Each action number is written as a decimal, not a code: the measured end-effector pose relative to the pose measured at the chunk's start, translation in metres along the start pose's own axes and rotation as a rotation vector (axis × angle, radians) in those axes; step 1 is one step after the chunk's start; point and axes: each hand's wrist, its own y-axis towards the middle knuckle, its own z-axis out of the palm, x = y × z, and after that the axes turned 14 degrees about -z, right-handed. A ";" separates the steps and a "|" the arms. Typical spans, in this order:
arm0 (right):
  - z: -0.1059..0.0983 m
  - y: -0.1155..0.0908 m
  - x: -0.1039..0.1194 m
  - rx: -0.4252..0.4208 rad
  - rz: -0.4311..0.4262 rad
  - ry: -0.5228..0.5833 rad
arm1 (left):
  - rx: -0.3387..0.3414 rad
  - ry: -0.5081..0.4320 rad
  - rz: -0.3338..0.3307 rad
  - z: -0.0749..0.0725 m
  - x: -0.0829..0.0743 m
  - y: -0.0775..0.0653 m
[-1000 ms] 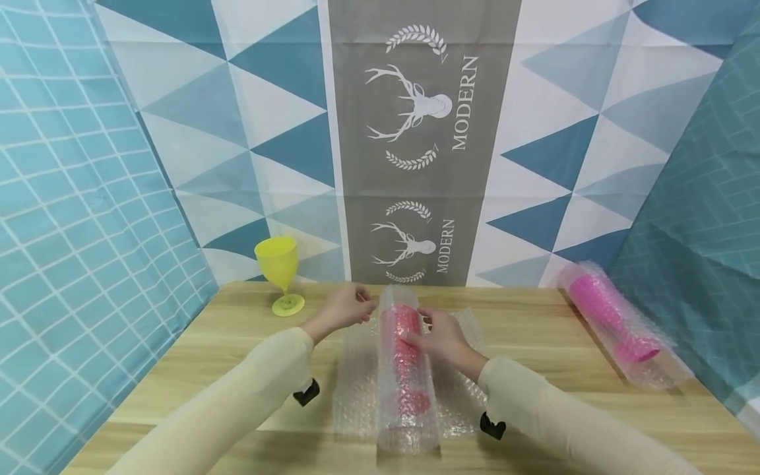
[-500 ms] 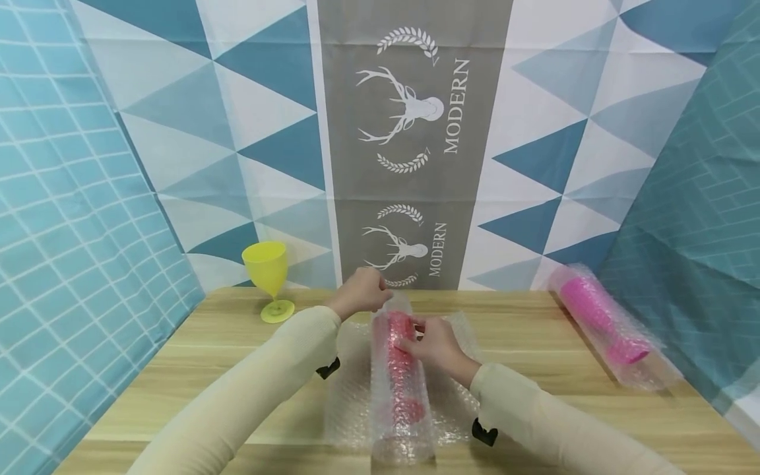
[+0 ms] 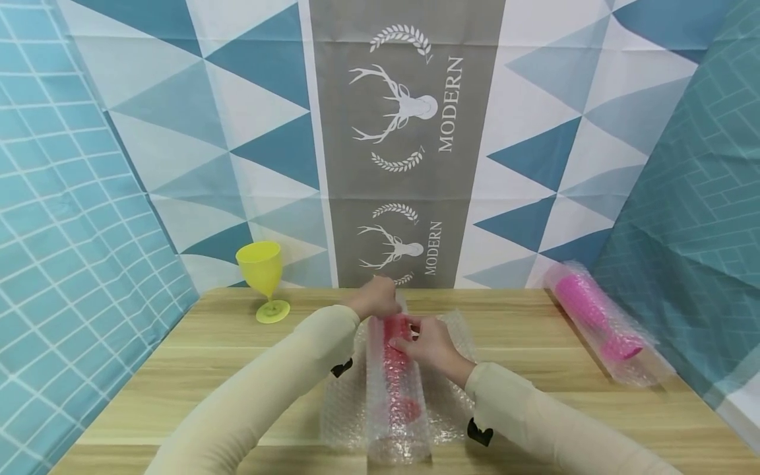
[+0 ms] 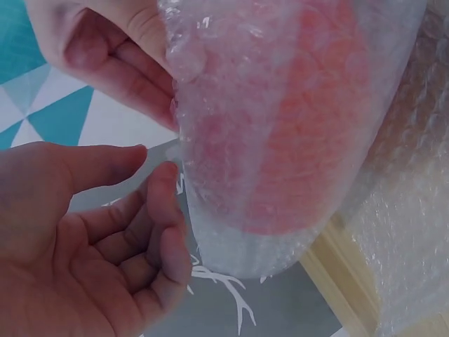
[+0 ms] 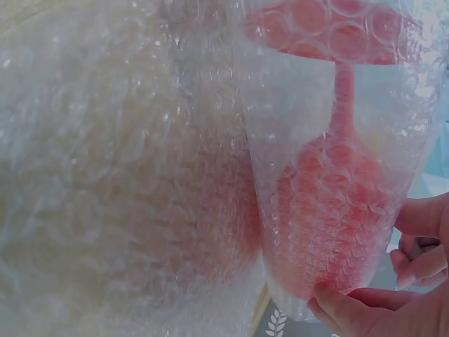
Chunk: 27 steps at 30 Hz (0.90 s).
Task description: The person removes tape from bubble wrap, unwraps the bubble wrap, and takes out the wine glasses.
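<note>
A red goblet [image 5: 330,203] lies rolled in bubble wrap [image 3: 394,422], its bowl toward the wall and its foot nearer me. My right hand [image 3: 433,346] grips this roll at the bowl, thumb on top. The right wrist view shows that right hand [image 5: 382,312] at the rim end. My left hand [image 3: 377,298] is at the roll's far end. In the left wrist view the left hand [image 4: 84,246] has loosely curled fingers, thumb and index slightly apart beside the wrap's edge, holding nothing.
A yellow goblet [image 3: 261,267] stands upright at the back left. Another goblet, pink and wrapped in bubble wrap [image 3: 594,316], lies at the right edge of the wooden table [image 3: 522,330]. Loose bubble wrap [image 3: 344,409] spreads under the roll. A patterned curtain [image 3: 279,132] hangs behind.
My left hand has moved right, from beside the roll to its far end. The right hand keeps its grip on the bowl. The view has shifted slightly.
</note>
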 end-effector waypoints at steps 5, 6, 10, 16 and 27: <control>0.004 0.000 -0.002 -0.008 0.015 0.018 | 0.008 0.051 -0.017 0.004 -0.002 0.000; 0.004 0.000 -0.002 -0.010 0.014 0.015 | 0.009 0.056 -0.022 0.005 -0.003 0.000; 0.004 -0.001 -0.003 -0.018 0.008 0.007 | 0.015 0.053 -0.024 0.007 -0.003 0.002; 0.003 -0.002 -0.003 -0.016 0.005 0.035 | 0.023 0.031 -0.008 0.009 0.000 0.007; 0.000 -0.002 -0.001 -0.008 0.114 0.067 | 0.069 -0.017 -0.032 0.009 0.002 0.011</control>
